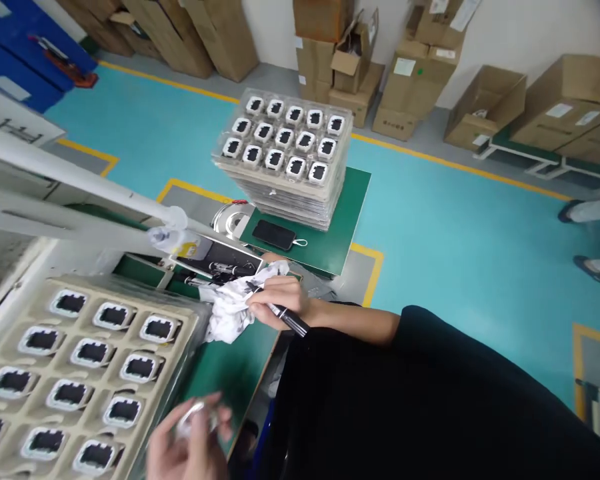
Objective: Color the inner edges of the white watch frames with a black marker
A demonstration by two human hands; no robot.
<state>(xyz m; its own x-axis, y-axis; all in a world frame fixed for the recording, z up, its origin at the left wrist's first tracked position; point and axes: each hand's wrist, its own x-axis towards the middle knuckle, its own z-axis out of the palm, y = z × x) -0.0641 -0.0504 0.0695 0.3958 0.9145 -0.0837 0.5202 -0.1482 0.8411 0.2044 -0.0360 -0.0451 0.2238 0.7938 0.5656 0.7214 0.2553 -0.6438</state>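
My right hand (pixel 283 300) grips a black marker pen (pixel 291 320), its tip pointing toward a white cloth (pixel 230 313) with dark smudges. The cloth lies crumpled on the green bench top (pixel 235 367), just beyond that hand. Lower down, my left hand (pixel 187 443) pinches a small white part (pixel 193 421), which motion blurs. Beside it on the left stands a beige tray (pixel 153 387) whose pockets hold several white-framed parts (pixel 123 409) with dark centres. More black pens (pixel 230 269) lie in a bin behind the cloth.
A tall stack of clear trays (pixel 300 197) with similar parts stands on a green table, with a phone (pixel 274 235) near it. Cardboard boxes (pixel 320 67) line the wall. A white metal bar (pixel 80 163) crosses at left. Another person's feet (pixel 595 270) show at far right.
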